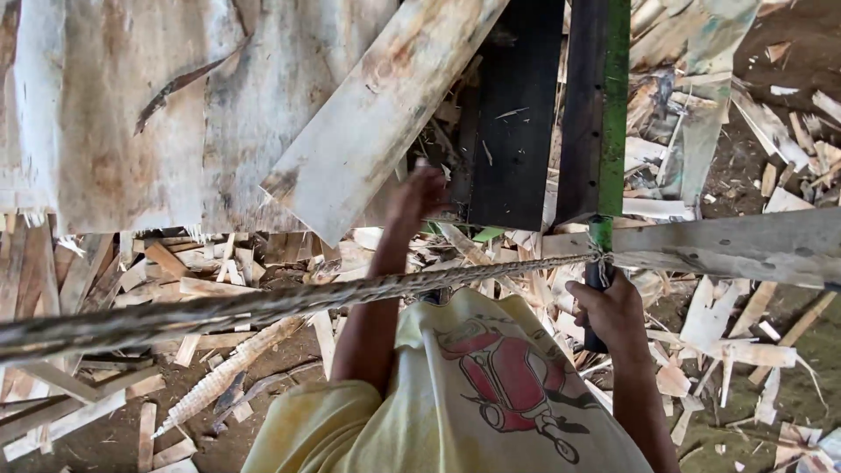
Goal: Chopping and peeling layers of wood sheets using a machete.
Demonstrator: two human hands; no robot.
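The right hand (616, 311) is wrapped around a dark handle (596, 302) below the green upright bar (615, 105), fingers closed on it. The left hand (419, 194) reaches up to the lower edge of a pale wooden plank (377, 114); its fingers are hidden, so the grip cannot be told. A twisted rope (263, 307) crosses in front, tied at the bar. Wood scraps (727, 342) litter the ground, partly blurred.

Light: even, soft daylight, brightest upper left | Shadows: deep under the dark panel (517, 114), top centre | Blur: rope (263, 307) soft at left edge | Glare: pale scraps, right, slightly washed.
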